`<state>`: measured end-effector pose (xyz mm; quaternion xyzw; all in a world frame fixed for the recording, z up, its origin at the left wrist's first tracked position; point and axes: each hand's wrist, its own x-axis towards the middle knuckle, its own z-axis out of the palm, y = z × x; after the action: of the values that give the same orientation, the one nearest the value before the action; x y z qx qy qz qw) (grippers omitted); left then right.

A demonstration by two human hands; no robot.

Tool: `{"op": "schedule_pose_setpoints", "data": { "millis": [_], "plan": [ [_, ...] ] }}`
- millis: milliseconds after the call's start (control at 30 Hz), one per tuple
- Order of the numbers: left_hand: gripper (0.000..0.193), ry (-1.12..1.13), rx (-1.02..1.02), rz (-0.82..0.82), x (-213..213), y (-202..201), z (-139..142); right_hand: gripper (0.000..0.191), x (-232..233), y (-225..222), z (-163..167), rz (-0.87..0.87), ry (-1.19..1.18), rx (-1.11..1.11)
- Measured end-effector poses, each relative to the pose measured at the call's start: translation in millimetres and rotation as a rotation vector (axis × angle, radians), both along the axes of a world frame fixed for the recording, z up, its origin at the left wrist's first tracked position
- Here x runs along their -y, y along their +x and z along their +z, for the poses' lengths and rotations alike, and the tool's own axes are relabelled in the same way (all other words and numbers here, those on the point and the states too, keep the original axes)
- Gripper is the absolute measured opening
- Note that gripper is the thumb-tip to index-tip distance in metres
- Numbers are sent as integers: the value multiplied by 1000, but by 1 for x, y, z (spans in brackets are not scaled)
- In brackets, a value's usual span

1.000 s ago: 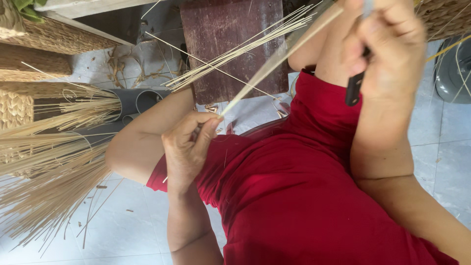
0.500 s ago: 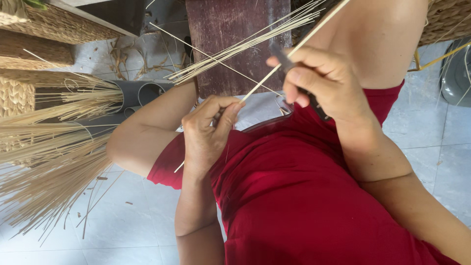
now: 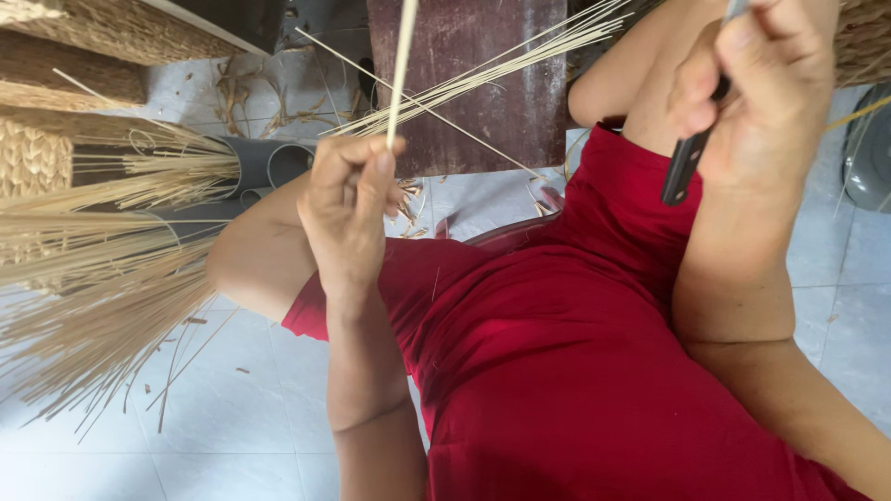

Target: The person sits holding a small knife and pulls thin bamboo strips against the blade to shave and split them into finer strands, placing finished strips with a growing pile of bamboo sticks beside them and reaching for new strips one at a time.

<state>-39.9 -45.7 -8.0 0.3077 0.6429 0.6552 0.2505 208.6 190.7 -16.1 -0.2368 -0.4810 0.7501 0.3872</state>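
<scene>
My left hand [image 3: 346, 209] pinches the lower end of a pale bamboo strip [image 3: 400, 65] that stands nearly upright and runs out of the top of the view. My right hand [image 3: 752, 102] is raised at the upper right, closed on a knife with a black handle [image 3: 685, 167]; its blade is mostly out of view. The two hands are apart. Red cloth [image 3: 575, 353] covers my lap below them.
A bundle of thin bamboo slivers [image 3: 501, 70] lies across a dark wooden stool [image 3: 506, 121]. Heaps of pale strips [image 3: 93, 278] and woven baskets [image 3: 37, 158] fill the left side. Grey pipes [image 3: 264, 167] lie on the tiled floor [image 3: 186, 436]. A grey object [image 3: 872, 158] sits at the right edge.
The strip has swung from slanting right to nearly upright in my left hand. My right hand has lifted away to the upper right with the knife, off the strip.
</scene>
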Motion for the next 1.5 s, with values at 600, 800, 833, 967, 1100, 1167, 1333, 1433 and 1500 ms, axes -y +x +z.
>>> {"op": "schedule_pose_setpoints", "data": {
  "millis": [600, 800, 833, 967, 1100, 1167, 1333, 1433, 1500],
  "plan": [
    [11, 354, 367, 145, -33, 42, -18, 42, 80, -58, 8, 400, 64, 129],
    [14, -69, 303, -190, -11, 52, 13, 33, 61, -53, 9, 347, 74, 124],
    [12, -38, 27, -102, -8, 54, 21, 32, 59, -51, 9, 354, 80, 130],
    [11, -119, -872, 164, -3, 44, 45, 30, 53, -45, 9, 380, 112, 151],
    [13, -254, -831, 51, -10, 24, 43, 29, 52, -46, 13, 385, 150, 128],
    [10, -264, -530, -22, -11, 27, 37, 32, 54, -48, 16, 398, 155, 150],
    [7, -215, -302, -88, -15, 37, 21, 40, 67, -55, 14, 469, 170, 252],
    [8, -177, -280, -119, -15, 38, 18, 35, 72, -62, 8, 535, 207, 269],
    [9, -199, -291, -121, -13, 37, 17, 31, 73, -65, 5, 548, 190, 253]
  ]
}}
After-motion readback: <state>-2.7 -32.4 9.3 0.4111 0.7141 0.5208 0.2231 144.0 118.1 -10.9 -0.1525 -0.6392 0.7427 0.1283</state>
